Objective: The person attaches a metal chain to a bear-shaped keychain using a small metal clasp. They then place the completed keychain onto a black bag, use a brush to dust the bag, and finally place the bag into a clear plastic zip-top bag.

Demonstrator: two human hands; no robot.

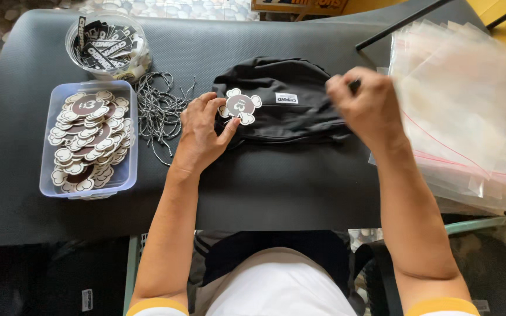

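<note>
In the head view, your left hand [201, 136] lies on the left edge of the folded black garment [282, 102], which sits in the middle of the black mat [276, 187]. The fingers of this hand are bent, and the thumb and fingertips touch a paw-shaped tag [240, 106] (brown in the centre with a white border) that rests on the garment. Your right hand [367, 105] is at the right end of the garment, with the fingers clenched around something thin and dark; I cannot tell what exactly it is. Just left of your left hand there is a loose heap of grey strings [158, 108]. Further left stands a clear plastic tray [127, 172] filled with more tags of the same kind, and above it a round clear tub [108, 45] with black labels. On the right, a stack of transparent zip bags [464, 117] lies beside your right hand
</note>
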